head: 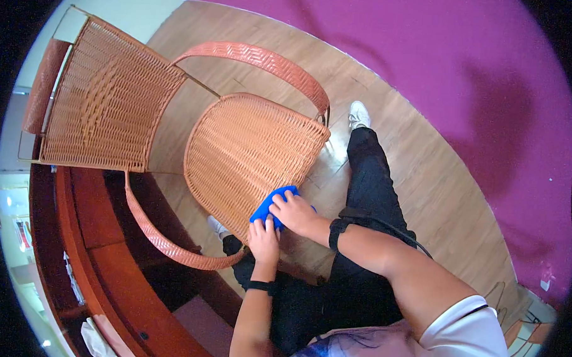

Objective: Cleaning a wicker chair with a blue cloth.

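Observation:
A woven wicker armchair stands before me, its seat (249, 144) nearest and its tall backrest (109, 97) off to the left. A bright blue cloth (266, 208) lies over the seat's front edge. My right hand (294, 212) holds it from the right, fingers bent over the fabric. Just beside it, my left hand (264, 241) grips the cloth's lower left part with the fingertips. Part of the cloth is hidden beneath both hands. A black band circles each wrist.
Braided armrests curve out on the far side (252, 54) and near side (170, 245) of the seat. A reddish-brown wooden desk (122, 276) runs along the left. Beyond the wood-look floor (437, 184) rises a purple wall (460, 66). My legs straddle the chair's front.

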`<state>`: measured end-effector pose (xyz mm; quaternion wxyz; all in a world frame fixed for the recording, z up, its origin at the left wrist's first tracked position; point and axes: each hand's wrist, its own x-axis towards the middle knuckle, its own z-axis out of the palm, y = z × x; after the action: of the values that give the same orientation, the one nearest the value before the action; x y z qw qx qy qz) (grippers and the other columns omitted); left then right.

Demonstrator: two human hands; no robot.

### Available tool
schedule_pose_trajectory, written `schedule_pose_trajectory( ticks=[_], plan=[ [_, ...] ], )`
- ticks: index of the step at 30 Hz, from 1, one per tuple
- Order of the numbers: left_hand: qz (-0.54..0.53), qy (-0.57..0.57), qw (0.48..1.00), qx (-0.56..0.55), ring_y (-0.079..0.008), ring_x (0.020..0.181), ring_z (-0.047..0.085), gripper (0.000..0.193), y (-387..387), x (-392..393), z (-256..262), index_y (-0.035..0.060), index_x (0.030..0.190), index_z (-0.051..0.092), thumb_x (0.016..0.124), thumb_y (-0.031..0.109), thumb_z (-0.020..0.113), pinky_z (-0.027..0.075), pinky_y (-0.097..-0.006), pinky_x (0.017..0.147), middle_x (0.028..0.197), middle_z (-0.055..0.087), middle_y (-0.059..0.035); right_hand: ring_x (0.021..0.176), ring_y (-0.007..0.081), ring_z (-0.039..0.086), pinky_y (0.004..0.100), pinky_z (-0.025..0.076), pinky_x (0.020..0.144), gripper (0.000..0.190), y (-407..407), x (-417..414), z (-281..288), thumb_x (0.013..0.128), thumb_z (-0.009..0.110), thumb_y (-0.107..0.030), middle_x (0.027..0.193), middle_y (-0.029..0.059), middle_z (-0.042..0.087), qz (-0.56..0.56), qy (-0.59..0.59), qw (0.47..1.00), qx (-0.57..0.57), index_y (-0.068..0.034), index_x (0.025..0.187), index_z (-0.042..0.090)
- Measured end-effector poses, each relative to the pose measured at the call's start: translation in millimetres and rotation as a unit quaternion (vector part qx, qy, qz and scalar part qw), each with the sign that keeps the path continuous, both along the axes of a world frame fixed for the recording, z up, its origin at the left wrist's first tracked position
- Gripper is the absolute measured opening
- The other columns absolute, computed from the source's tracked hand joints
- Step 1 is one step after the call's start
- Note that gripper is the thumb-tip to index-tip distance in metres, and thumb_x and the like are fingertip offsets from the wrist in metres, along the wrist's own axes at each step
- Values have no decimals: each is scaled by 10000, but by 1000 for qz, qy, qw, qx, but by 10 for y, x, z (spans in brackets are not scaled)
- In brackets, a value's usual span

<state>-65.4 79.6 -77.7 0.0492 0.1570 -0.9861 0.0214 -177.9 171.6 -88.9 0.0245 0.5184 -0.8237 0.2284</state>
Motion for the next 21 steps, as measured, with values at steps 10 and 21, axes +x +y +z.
schedule_pose_trajectory(
  ticks=[10,21],
  plan=[
    [-59,20,998,4,-294,861,502,352,271,-1168,-2,86,931,498,696,275,679,441,-414,719,875,484,-111,888,266,520,333,497,693,143,233,-1012,10,758,539,-196,937,64,517,-103,59,993,30,-113,868,576],
    [-52,34,998,1,-268,867,510,260,402,-1469,-32,111,982,534,750,209,596,451,-396,713,886,499,-91,889,300,522,378,509,678,166,236,-1148,-8,750,538,-146,954,115,503,-237,3,971,27,-57,888,559]
  ],
)
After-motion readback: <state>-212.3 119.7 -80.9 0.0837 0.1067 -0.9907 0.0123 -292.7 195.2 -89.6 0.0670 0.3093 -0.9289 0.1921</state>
